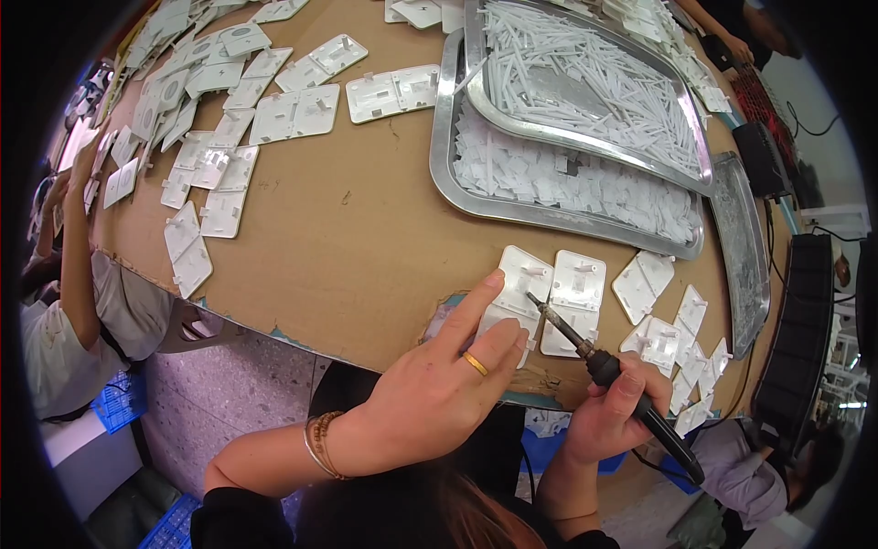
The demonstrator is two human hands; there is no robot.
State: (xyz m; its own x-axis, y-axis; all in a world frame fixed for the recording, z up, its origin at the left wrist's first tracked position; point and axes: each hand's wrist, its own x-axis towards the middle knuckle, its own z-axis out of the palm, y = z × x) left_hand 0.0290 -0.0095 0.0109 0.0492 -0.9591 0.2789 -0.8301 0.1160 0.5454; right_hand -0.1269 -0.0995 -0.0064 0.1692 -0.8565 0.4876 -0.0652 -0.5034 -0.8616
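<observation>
A black-handled soldering iron [604, 366] is gripped in my right hand [615, 416]. Its metal tip points up and left and meets a white plastic panel [524, 274] near the table's front edge, or hovers just over it; I cannot tell which. My left hand [425, 389] rests on the lower part of that panel, with its forefinger stretched along the left side and the other fingers bent over the near end. Right beside it lies a similar white panel [574, 284] with small raised posts. Part of the worked panel is hidden under my fingers.
Two overlapping metal trays [457, 188] hold many white strips and small pieces. Similar white panels [294, 114] spread along the left side, others [643, 285] to the right. A dark metal tray [743, 265] stands on edge at right. People sit at both sides.
</observation>
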